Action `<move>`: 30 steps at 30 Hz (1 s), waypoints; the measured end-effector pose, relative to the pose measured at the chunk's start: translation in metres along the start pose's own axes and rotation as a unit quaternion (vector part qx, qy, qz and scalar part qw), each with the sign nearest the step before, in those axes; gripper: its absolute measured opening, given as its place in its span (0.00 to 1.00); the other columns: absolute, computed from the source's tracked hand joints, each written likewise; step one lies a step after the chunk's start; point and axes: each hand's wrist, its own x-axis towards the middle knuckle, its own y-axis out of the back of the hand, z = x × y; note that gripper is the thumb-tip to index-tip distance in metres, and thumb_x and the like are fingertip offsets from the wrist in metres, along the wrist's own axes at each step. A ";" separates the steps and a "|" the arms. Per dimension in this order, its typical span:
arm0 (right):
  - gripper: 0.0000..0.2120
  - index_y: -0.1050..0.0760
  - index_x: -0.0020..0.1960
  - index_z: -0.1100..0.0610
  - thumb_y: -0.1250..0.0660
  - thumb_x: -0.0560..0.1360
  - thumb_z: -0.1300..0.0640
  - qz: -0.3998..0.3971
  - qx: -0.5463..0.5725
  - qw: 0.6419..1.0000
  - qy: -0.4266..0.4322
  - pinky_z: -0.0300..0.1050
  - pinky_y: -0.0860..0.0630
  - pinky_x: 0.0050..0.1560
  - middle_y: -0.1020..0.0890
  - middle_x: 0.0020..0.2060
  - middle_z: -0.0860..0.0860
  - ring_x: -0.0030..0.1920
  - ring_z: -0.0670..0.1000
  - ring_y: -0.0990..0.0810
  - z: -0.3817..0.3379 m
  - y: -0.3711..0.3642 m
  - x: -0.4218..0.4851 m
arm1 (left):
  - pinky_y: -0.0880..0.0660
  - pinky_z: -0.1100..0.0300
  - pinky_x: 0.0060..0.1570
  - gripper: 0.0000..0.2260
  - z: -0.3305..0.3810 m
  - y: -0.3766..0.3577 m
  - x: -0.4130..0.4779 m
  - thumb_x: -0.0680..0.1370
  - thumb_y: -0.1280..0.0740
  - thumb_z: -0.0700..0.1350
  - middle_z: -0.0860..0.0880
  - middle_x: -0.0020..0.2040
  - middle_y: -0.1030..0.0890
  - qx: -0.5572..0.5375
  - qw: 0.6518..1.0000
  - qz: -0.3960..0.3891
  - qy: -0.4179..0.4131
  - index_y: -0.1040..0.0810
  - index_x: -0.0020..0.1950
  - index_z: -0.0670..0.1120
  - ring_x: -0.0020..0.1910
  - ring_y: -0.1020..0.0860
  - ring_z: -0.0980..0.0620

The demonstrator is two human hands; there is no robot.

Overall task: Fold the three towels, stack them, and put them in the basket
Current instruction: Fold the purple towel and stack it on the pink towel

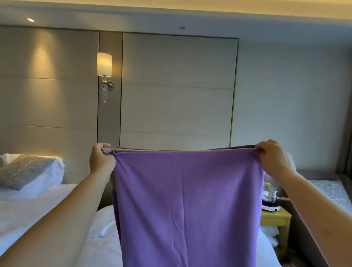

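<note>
Found towel (pixel 188 203) up front, centre, w/ left hand (pixel 101 160) at its top-left corner & right hand (pixel 274 158) at top-right. Saw bed (pixel 18 217) behind & below towel, pillows (pixel 22 170) at far left. Noted wall lamp (pixel 104 65) behind, above left hand. Spotted surface (pixel 276 216) rt of bed, partly behind towel's rt edge, pot (pixel 269 194) on it; second bed (pixel 328 190) further rt.

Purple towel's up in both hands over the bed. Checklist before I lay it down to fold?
1. Grip of left hand on a top corner of the purple towel: ok.
2. Grip of right hand on the other top corner: ok.
3. Top edge stretched taut: ok.
4. Towel hangs untwisted: ok.
5. White bed beneath to lay it on: ok.
6. Location of basket and other two towels: cannot tell, out of view.
</note>
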 end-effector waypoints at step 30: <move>0.06 0.20 0.44 0.60 0.26 0.69 0.61 -0.356 -0.015 0.930 -0.086 0.42 0.32 0.50 0.28 0.44 0.59 0.55 0.58 0.31 0.108 -0.157 -0.168 | 0.19 0.44 0.47 0.07 -0.226 0.007 -0.100 0.74 0.32 0.33 0.43 0.38 0.21 0.231 0.908 -0.322 0.134 0.23 0.40 0.44 0.39 0.18 0.43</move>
